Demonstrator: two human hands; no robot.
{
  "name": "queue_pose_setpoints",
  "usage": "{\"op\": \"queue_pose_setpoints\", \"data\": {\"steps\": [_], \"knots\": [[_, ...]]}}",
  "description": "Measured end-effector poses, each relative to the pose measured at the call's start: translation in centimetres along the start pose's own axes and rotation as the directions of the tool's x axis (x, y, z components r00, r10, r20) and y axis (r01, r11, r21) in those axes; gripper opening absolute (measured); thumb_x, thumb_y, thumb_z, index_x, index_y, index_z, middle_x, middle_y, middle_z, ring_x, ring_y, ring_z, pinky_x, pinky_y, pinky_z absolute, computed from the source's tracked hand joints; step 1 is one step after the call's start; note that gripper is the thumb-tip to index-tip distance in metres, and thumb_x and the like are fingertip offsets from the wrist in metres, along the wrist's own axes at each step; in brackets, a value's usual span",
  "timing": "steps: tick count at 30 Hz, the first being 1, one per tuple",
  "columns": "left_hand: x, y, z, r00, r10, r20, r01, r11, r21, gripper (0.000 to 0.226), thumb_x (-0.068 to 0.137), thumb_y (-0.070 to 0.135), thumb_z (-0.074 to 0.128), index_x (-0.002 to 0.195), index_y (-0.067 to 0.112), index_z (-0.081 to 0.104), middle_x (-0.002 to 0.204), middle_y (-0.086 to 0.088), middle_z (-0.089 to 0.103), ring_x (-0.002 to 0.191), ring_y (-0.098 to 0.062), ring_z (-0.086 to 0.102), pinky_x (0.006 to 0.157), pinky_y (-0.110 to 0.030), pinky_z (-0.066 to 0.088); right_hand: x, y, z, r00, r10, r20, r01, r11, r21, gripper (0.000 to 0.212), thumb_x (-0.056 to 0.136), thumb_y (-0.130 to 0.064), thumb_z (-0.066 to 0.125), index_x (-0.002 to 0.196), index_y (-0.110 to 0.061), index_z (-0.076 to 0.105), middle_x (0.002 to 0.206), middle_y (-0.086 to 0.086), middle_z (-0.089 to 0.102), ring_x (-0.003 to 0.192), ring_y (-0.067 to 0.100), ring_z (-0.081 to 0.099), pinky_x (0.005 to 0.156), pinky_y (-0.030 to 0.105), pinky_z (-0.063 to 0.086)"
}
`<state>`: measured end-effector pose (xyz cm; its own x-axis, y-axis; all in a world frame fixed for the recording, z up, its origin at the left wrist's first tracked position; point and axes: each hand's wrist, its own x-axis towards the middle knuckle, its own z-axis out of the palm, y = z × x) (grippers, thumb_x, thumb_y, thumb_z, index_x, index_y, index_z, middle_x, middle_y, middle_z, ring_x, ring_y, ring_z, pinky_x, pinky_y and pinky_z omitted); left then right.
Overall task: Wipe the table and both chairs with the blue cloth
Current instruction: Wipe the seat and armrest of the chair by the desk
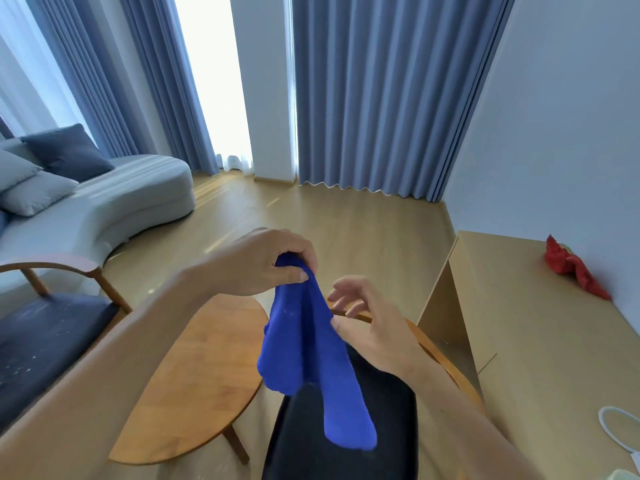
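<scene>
The left hand (263,261) pinches the top of the blue cloth (304,348), which hangs below it over a dark chair (363,427) beside the table (194,382). The right hand (370,327), fingers loose, touches the cloth's edge with its thumb.

A fuzzy, matt blue cloth (308,348) hangs above a small table (194,379) of warm, smooth wood with a soft sheen. Two chairs, left (52,327) and right (349,427), pair curved wooden frames with dark matt fabric seats, the left one speckled pale. The floor (346,220) is pale glossy wood; curtains (374,91) and sofa (114,199) are cloth.
</scene>
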<state>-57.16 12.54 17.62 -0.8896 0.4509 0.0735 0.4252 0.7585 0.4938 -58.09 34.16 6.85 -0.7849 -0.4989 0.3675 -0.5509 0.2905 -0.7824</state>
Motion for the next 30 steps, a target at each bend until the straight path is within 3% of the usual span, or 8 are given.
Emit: {"op": "queue_pose_setpoints", "data": {"steps": [2,4,9,13,19,21,25,30], "knots": [[0.4,0.0,0.4,0.999,0.021,0.029,-0.022,1.000,0.012,0.021,0.089,0.017,0.062,0.087,0.037,0.064,0.089,0.022,0.063,0.106,0.000,0.045,0.087,-0.016,0.036,0.6,-1.7,-0.9,0.969,-0.241,-0.059,0.232,0.964,-0.126,0.029,0.087,-0.008,0.055,0.108,-0.027,0.049,0.105,-0.007,0.053,0.088,0.011,0.056,0.074,0.021,0.049],[0.8,0.1,0.8,0.998,0.045,0.033,-0.046,0.999,0.010,0.018,0.090,0.016,0.063,0.091,0.033,0.067,0.090,0.021,0.063,0.110,0.000,0.041,0.090,-0.019,0.037,1.1,-2.6,-1.8,0.895,-0.437,0.089,0.433,0.805,-0.404,0.030,0.087,-0.004,0.052,0.110,-0.023,0.052,0.106,-0.004,0.042,0.086,0.013,0.045,0.072,0.022,0.043],[1.8,0.5,0.6,0.994,0.093,0.056,-0.092,0.996,-0.016,0.017,0.090,0.014,0.063,0.092,0.030,0.068,0.092,0.018,0.063,0.107,-0.001,0.042,0.088,-0.008,0.032,2.2,-1.6,-2.7,0.717,-0.596,0.362,0.642,0.362,-0.675,0.032,0.076,0.004,0.065,0.100,-0.018,0.069,0.093,0.001,0.034,0.081,0.017,0.035,0.074,0.028,0.033],[2.9,0.7,1.0,0.986,0.167,0.024,-0.167,0.986,-0.021,0.014,0.089,0.012,0.066,0.091,0.025,0.068,0.091,0.009,0.066,0.095,-0.008,0.052,0.086,-0.017,0.038,3.3,-1.6,-3.2,0.622,-0.656,0.428,0.686,0.193,-0.701,0.017,0.085,0.000,0.060,0.081,-0.016,0.065,0.090,0.001,0.049,0.082,0.018,0.043,0.073,0.031,0.040],[1.7,-2.5,5.3,0.890,-0.235,-0.390,0.105,0.939,-0.326,0.024,0.083,0.010,0.067,0.090,0.033,0.061,0.093,0.012,0.063,0.093,-0.004,0.059,0.079,-0.024,0.046,5.2,-1.8,-4.8,0.661,-0.588,0.466,0.675,0.195,-0.711,0.013,0.083,-0.009,0.058,0.075,-0.015,0.067,0.103,-0.002,0.062,0.108,0.022,0.048,0.091,0.035,0.037],[0.2,-3.5,8.6,0.913,-0.325,-0.248,0.188,0.872,-0.452,0.016,0.073,0.014,0.065,0.077,0.030,0.064,0.079,0.008,0.067,0.081,-0.008,0.062,0.073,-0.028,0.046,5.4,-1.9,-5.1,0.685,-0.550,0.477,0.675,0.234,-0.700,0.011,0.079,-0.009,0.057,0.075,-0.013,0.066,0.102,-0.004,0.063,0.108,0.022,0.049,0.090,0.036,0.039],[-1.6,-3.3,13.6,0.950,-0.303,0.072,0.301,0.834,-0.463,0.027,0.072,0.037,0.063,0.092,0.018,0.064,0.089,0.002,0.067,0.083,-0.015,0.062,0.080,-0.036,0.049,5.8,-2.4,-5.8,0.742,-0.463,0.484,0.655,0.350,-0.670,0.008,0.072,-0.009,0.059,0.075,-0.013,0.065,0.093,-0.005,0.066,0.104,0.020,0.053,0.090,0.036,0.040],[-1.6,-3.9,15.7,0.939,-0.345,0.001,0.330,0.898,-0.293,0.018,0.085,0.033,0.051,0.091,0.020,0.062,0.082,0.004,0.066,0.074,-0.011,0.059,0.073,-0.036,0.050,5.6,-1.8,-7.2,0.836,-0.316,0.449,0.547,0.419,-0.725,0.011,0.077,-0.015,0.053,0.074,-0.017,0.064,0.076,-0.006,0.064,0.094,0.015,0.055,0.091,0.030,0.034]]}}
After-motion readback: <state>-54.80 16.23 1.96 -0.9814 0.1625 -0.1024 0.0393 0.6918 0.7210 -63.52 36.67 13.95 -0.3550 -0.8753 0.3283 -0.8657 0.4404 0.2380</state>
